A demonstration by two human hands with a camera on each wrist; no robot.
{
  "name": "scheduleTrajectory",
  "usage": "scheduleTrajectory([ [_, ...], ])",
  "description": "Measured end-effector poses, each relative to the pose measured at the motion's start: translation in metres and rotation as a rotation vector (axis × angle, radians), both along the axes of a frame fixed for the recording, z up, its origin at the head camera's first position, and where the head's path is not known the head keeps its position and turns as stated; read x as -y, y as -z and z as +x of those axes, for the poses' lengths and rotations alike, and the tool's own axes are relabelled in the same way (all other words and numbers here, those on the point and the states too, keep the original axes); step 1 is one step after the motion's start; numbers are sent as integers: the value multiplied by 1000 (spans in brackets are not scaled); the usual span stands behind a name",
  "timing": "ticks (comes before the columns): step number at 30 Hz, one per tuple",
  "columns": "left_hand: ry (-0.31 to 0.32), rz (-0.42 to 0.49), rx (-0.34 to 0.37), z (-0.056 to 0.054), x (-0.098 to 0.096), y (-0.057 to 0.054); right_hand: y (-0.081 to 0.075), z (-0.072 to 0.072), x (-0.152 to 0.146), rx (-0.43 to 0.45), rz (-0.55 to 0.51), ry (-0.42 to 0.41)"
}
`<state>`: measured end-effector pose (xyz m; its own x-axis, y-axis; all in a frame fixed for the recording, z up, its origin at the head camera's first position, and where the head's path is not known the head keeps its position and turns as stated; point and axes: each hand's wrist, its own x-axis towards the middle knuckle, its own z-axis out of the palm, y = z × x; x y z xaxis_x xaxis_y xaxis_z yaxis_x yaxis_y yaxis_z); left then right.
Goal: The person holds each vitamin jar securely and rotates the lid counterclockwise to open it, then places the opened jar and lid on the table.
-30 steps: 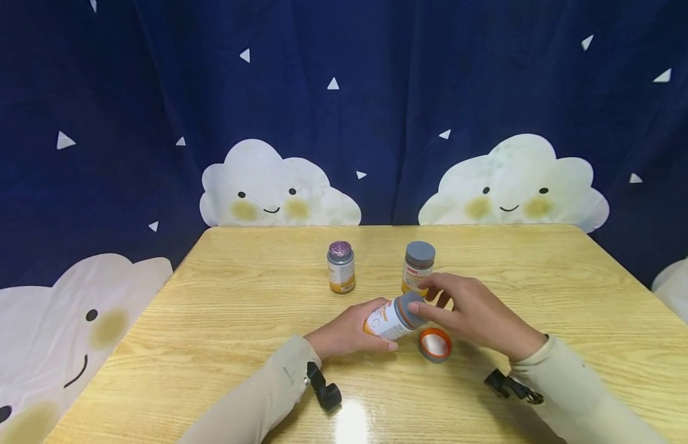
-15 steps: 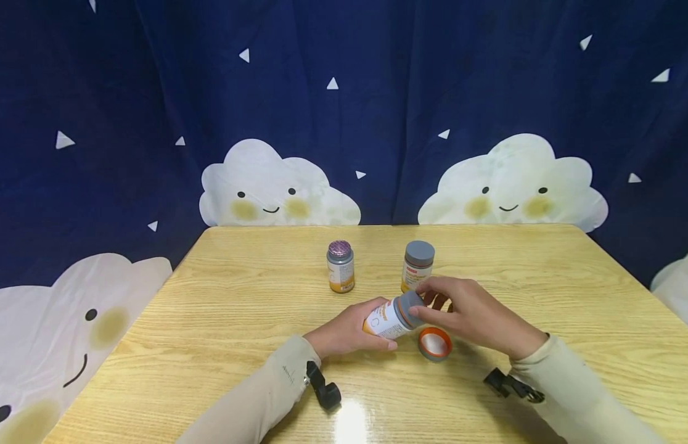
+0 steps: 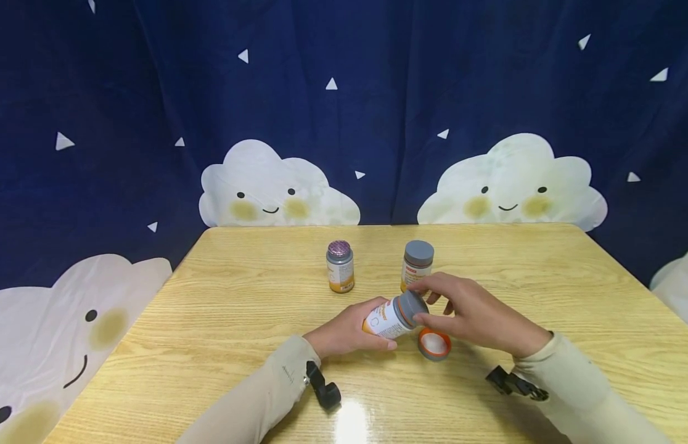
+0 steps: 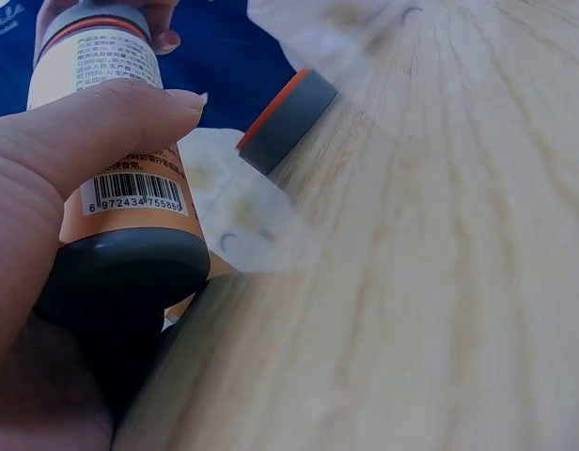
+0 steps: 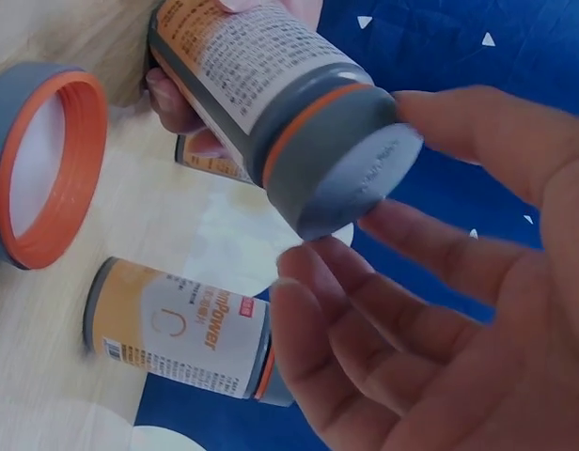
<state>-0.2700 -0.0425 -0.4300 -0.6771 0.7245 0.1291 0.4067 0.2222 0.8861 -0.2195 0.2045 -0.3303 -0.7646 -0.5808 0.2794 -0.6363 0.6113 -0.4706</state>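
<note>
Bottle at mid-frame, tilted with its gray cap toward the upper right. Wrapped by the curled fingers of the left hand. Up at the cap, thumb and forefinger of the right hand bent round the rim, other fingers loosely curled; can't tell the firmness of that pinch. Looks like the cap-turning step, can't say whether on or off. For the next move, probably worth holding the bottle steady and twisting in line with the neck, with a fuller grip on the rim.

Just below and right of that, a loose cap on the desk, orange-rimmed underside up. Higher in the frame, a purple-topped bottle, upright and capless, plus a capped bottle to its right, partly behind the right hand. Pale wood grain, bright glare patch at bottom center. Across the top, navy curtain with white triangles and smiley clouds.
</note>
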Motion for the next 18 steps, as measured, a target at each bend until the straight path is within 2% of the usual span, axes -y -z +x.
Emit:
scheduleTrajectory([
  [8, -8, -9, -8, 1, 0, -1, 2, -1, 5, -6, 1, 128],
  [18, -11, -15, -18, 0, 0, 0, 1, -1, 6, 22, 16, 119],
])
